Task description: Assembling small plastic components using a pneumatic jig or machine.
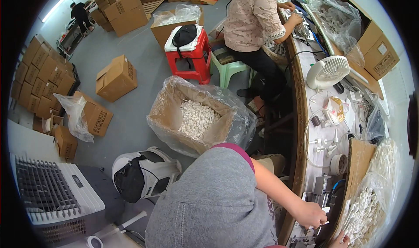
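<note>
My left hand [310, 215] reaches over the bench with its fingers bent together beside a small metal fixture [322, 184]. A small white plastic piece [325, 223] shows at its fingertips. Low in the picture, partly cut off by the edge, my right hand [340, 240] has its fingers curled next to a heap of white stick-like plastic parts [362, 213]. Whatever those fingers hold is too small to make out. The parts lie in a cardboard box [358, 160] lined with clear plastic. More metal tooling [303, 240] sits just below my left hand.
A white fan [328, 72], a tape roll [338, 164] and loose white fittings [325, 143] are on the bench. Beyond, a co-worker [248, 25] sits handling parts. Behind me stand a plastic-lined box [168, 112] of white parts, a red stool [198, 56] and an air cooler [56, 187].
</note>
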{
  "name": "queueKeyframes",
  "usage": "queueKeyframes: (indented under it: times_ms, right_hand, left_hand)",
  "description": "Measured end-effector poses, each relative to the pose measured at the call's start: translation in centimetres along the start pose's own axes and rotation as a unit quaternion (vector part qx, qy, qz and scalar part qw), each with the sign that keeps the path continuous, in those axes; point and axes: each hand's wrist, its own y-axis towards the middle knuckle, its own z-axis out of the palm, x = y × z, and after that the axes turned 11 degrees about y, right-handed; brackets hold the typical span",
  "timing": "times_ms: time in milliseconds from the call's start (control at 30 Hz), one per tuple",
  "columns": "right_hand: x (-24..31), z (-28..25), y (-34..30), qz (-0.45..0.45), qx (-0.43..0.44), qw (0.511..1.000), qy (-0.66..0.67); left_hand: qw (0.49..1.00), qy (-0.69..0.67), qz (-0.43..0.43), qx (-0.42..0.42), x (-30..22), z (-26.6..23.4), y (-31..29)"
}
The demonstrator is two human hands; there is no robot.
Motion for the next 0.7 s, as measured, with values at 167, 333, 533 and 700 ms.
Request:
queueKeyframes:
  times_ms: [167, 333, 533, 700]
  right_hand:
    - [-14.6, 0.6, 1.0, 0.041, -0.052, 0.987, 0.146]
    - [-6.8, 1.2, 0.1, 0.105, -0.050, 0.969, 0.218]
    - [1.6, -0.7, -3.3, 0.071, -0.149, 0.937, 0.309]
    - [2.9, -0.6, -5.5, 0.034, -0.215, 0.932, 0.291]
  left_hand:
    - [0.998, -0.062, -0.024, 0.014, -1.0, 0.1, -0.6]
    - [0.981, -0.078, -0.179, 0.011, -1.2, -1.1, -2.9]
    - [0.994, 0.067, -0.017, 0.083, -1.2, -2.1, -1.8]
    - [0.978, 0.107, 0.030, 0.177, -1.6, -0.6, -1.3]
